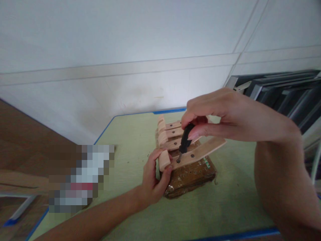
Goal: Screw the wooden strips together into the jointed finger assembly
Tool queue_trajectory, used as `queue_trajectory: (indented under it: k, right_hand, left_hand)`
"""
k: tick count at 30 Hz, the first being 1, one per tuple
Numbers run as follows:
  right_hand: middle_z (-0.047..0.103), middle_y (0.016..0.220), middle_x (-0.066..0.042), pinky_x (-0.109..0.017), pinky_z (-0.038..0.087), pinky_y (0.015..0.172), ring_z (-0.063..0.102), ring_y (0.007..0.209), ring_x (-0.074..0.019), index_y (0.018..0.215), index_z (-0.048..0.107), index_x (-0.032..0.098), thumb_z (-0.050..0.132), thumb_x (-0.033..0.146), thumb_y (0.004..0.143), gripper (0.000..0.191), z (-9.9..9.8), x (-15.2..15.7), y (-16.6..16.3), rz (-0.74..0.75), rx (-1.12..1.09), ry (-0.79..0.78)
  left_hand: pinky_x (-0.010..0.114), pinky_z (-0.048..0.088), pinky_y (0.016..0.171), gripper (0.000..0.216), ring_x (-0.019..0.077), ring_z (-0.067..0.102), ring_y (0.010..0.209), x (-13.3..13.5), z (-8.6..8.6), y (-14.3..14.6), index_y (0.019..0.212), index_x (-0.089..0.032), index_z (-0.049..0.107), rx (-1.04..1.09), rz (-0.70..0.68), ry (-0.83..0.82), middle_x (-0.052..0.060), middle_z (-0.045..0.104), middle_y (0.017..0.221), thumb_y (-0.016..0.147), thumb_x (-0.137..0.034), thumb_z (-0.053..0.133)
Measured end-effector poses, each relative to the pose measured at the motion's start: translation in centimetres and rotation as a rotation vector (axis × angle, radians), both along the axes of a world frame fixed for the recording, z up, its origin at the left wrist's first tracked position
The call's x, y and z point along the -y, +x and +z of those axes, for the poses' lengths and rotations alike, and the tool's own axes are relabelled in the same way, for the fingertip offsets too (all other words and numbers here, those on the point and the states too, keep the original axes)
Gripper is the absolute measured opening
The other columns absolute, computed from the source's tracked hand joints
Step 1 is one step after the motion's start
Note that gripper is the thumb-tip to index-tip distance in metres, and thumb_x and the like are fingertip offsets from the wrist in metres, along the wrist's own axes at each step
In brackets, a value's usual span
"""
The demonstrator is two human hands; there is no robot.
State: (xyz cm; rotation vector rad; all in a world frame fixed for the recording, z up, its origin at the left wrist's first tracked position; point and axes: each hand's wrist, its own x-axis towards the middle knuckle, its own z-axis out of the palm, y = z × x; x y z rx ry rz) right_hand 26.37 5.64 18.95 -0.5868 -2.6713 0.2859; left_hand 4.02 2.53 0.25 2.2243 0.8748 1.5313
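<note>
My right hand (205, 117) grips the black handle of a screwdriver (186, 137). The tool's tip points down onto a dark screw (178, 161) in the nearest of several wooden pieces (200, 152). My left hand (156, 180) pinches the thick block end (165, 160) of that same piece, thumb on the near side and fingers behind. More wooden pieces of the same shape, with dark screws or holes, lie in a row behind it. All rest on a flat brown package wrapped in clear tape (193, 177). My right hand covers part of the farther pieces.
A light green table (130, 147) with blue edging bears the package and stands against a white wall (150, 90). At its left edge lies a blurred-out object (85, 177). Dark framed panels (288, 97) lean at the right.
</note>
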Motion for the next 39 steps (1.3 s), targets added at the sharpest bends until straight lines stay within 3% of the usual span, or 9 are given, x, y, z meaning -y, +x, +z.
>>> queue_trajectory:
  k: [3,7,10,17,21,25,28,32,39]
  right_hand:
    - [0.060,0.075,-0.002,-0.026,0.035,0.063,0.049,0.066,-0.0095,0.082,0.064,0.014,0.047,0.029,0.095,0.026,-0.3,-0.3,-0.2,-0.068,0.042,0.098]
    - [0.056,0.071,-0.002,-0.028,0.027,0.061,0.047,0.064,-0.0114,0.076,0.057,0.014,0.043,0.042,0.096,0.038,-1.2,-1.0,-0.4,-0.308,0.102,0.243]
    - [0.051,0.066,-0.002,-0.029,0.022,0.059,0.042,0.059,-0.0107,0.069,0.050,0.014,0.041,0.045,0.096,0.042,-1.4,-1.2,-0.7,-0.389,0.153,0.284]
    - [0.031,0.053,0.001,-0.031,0.018,0.056,0.026,0.051,-0.0075,0.055,0.036,0.014,0.042,0.044,0.095,0.051,-1.2,-0.5,-1.4,-0.276,0.094,0.259]
    - [0.046,0.062,0.001,-0.027,0.024,0.059,0.038,0.057,-0.0081,0.065,0.053,0.013,0.046,0.043,0.095,0.043,-1.6,-1.3,-1.3,-0.300,0.066,0.272]
    - [0.060,0.078,-0.002,-0.023,0.034,0.065,0.050,0.070,-0.0085,0.085,0.064,0.012,0.050,0.035,0.094,0.029,-1.7,-1.9,-0.7,-0.060,-0.019,0.192]
    - [0.066,0.092,-0.004,-0.023,0.041,0.072,0.057,0.080,-0.0105,0.098,0.066,0.012,0.052,0.027,0.093,0.022,-1.2,-1.4,-0.1,0.011,-0.016,0.096]
    - [0.067,0.111,-0.006,-0.022,0.046,0.081,0.061,0.096,-0.0106,0.115,0.062,0.011,0.046,0.020,0.095,0.027,-0.4,-0.4,0.8,0.041,0.016,-0.016]
    - [0.069,0.111,-0.003,-0.018,0.047,0.080,0.063,0.099,-0.0088,0.113,0.064,0.011,0.049,0.017,0.093,0.026,-0.1,-0.4,1.0,0.046,0.011,-0.038]
  left_hand:
    - [0.037,0.050,0.086,0.039,0.0212,0.059,0.096,0.0,-0.1,0.0,0.126,-0.018,0.045,0.019,0.000,-0.014,0.009,0.059,0.102,0.088,-0.020,0.053]
    - [0.036,0.049,0.087,0.039,0.0215,0.059,0.098,0.0,-0.2,0.0,0.126,-0.016,0.045,-0.003,0.019,0.008,0.010,0.059,0.104,0.088,-0.018,0.052]
    - [0.034,0.049,0.085,0.040,0.0193,0.059,0.093,0.0,-0.1,0.1,0.126,-0.016,0.044,-0.008,0.005,0.026,0.008,0.059,0.101,0.087,-0.016,0.052]
    - [0.035,0.050,0.084,0.042,0.0196,0.058,0.093,0.1,-0.1,0.1,0.128,-0.018,0.042,0.017,-0.027,-0.025,0.008,0.058,0.101,0.088,-0.016,0.052]
    - [0.033,0.049,0.085,0.042,0.0179,0.058,0.091,0.0,0.0,0.2,0.128,-0.017,0.042,0.012,-0.040,-0.015,0.007,0.058,0.099,0.087,-0.013,0.052]
    - [0.033,0.049,0.085,0.040,0.0186,0.058,0.092,0.0,0.1,0.1,0.126,-0.016,0.044,-0.006,-0.011,0.013,0.007,0.059,0.100,0.086,-0.014,0.052]
    - [0.035,0.049,0.085,0.040,0.0207,0.059,0.095,0.0,0.0,0.0,0.126,-0.016,0.044,-0.014,0.004,0.000,0.009,0.059,0.102,0.086,-0.014,0.052]
    - [0.035,0.050,0.085,0.039,0.0214,0.058,0.098,0.1,-0.1,-0.2,0.125,-0.016,0.044,-0.023,0.013,0.002,0.011,0.058,0.106,0.087,-0.015,0.052]
    - [0.033,0.049,0.085,0.039,0.0194,0.059,0.094,0.1,-0.1,-0.1,0.125,-0.016,0.045,0.001,-0.002,-0.003,0.008,0.058,0.100,0.087,-0.014,0.052]
